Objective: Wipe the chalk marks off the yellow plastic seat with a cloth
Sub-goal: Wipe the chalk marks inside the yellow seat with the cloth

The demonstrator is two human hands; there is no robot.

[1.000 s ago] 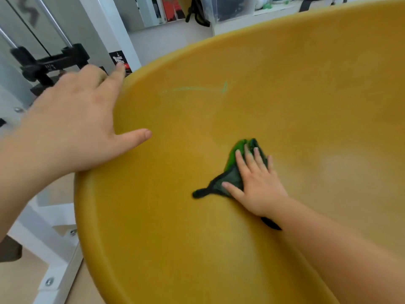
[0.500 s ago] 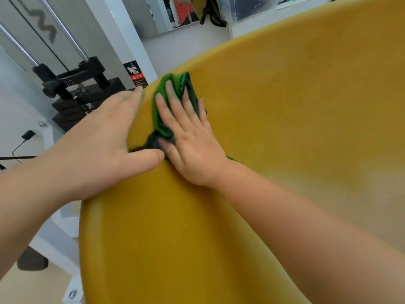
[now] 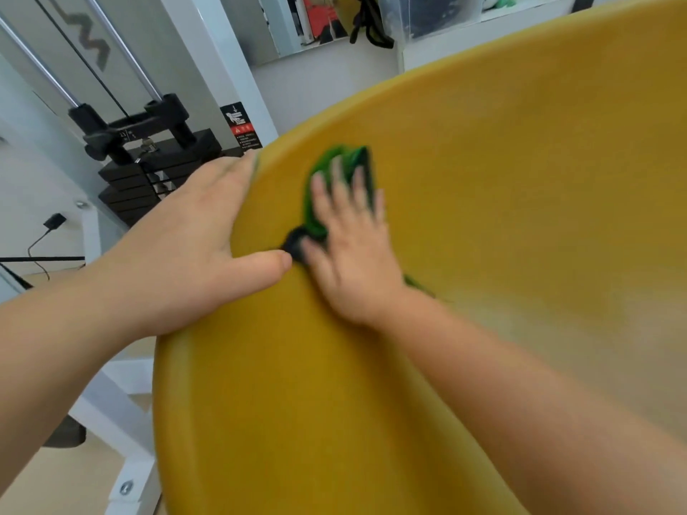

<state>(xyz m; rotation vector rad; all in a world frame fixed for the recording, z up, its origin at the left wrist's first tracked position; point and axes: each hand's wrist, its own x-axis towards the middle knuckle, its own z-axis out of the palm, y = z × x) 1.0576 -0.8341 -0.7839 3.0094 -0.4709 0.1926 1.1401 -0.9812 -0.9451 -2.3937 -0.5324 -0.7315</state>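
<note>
The yellow plastic seat (image 3: 502, 202) fills most of the view, its curved rim running from lower left to upper right. My right hand (image 3: 353, 250) lies flat, fingers straight and spread, pressing a green and dark cloth (image 3: 334, 180) against the seat's inner wall near the upper left rim. The hand and cloth are blurred by motion. My left hand (image 3: 193, 250) rests over the rim just left of the cloth, fingers extended along the outside, thumb on the inner face almost touching the cloth. No chalk mark shows near the cloth.
A black weight stack (image 3: 148, 169) on a white gym machine frame (image 3: 223, 61) stands behind the seat on the left. White frame feet (image 3: 122, 433) lie on the floor below. Shelves with boxes (image 3: 427, 16) line the far wall.
My right hand swept the cloth from the seat's middle up to the upper left rim, over where a green chalk line showed. It has since shifted slightly right. My left hand stayed on the rim.
</note>
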